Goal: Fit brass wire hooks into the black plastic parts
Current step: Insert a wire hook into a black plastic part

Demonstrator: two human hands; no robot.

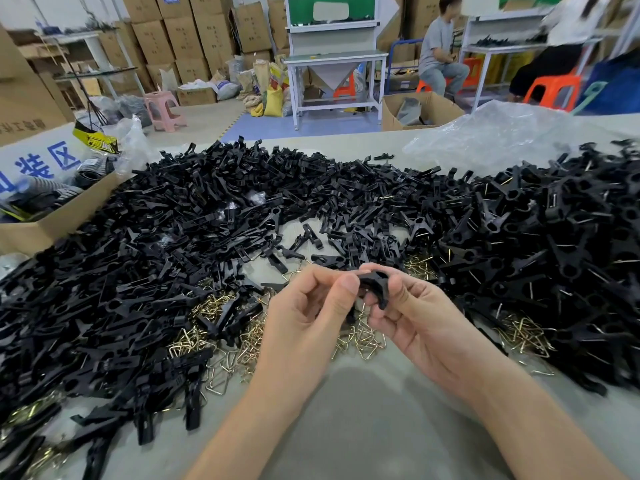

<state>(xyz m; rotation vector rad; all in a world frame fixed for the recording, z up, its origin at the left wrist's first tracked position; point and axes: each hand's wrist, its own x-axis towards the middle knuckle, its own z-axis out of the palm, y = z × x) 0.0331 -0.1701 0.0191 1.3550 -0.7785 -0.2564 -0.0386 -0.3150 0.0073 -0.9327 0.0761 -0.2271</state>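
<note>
Over the bare grey bench [363,417], a little in from its near edge, both hands meet on one black plastic part [375,284]; the left hand [308,313] pinches its near end between thumb and curled fingers, and the right hand [419,317] curls round its far side, so neither hand is free; whether a hook is already in it I cannot tell, as the fingers hide the slot. To do this step well, I judge the right hand should hold the part steady with the slot turned up into sight, while the left thumb presses the wire straight in rather than at a slant, which could bend it or let it spring out. The brass wire hooks [363,339] lie tangled just beneath the hands, so one should be drawn clear singly before fitting. Beyond, the loose black parts [145,244] are heaped toward the left edge, touching a cardboard box [52,223]; toward the right edge a second black heap [554,237] shows wire ends, likely finished pieces, so done work belongs there; a clear plastic bag [502,133] lies at the far right corner.
</note>
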